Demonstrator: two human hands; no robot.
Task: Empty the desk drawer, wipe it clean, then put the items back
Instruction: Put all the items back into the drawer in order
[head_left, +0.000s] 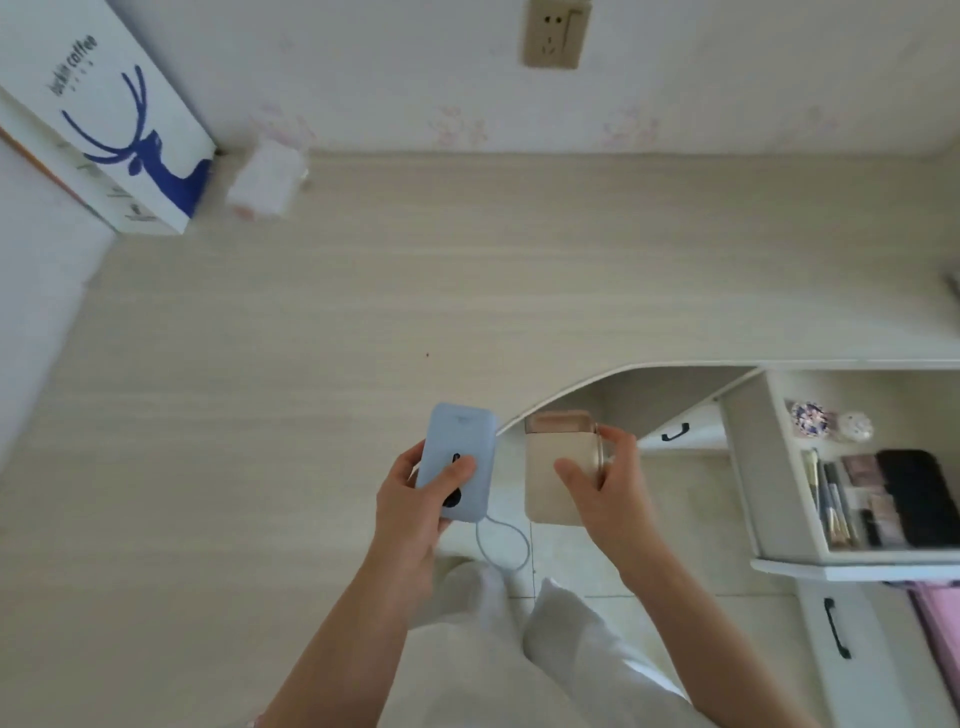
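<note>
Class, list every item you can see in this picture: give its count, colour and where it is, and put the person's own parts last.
Power bank: one, light blue, with a looping cable, held over the desk's front edge.
Beige case: one, beige with a pinkish top, held beside the power bank.
Desk: one, pale wood grain, filling the middle.
Open drawer: one, white, at right, holding brushes and makeup palettes.
Coffee bag: one, white with a blue deer, at the far left corner.
Tissue pack: one, white, blurred, beside the bag.
Wall socket: one, beige, on the wall.
Left hand: grips the power bank.
Right hand: grips the beige case.
</note>
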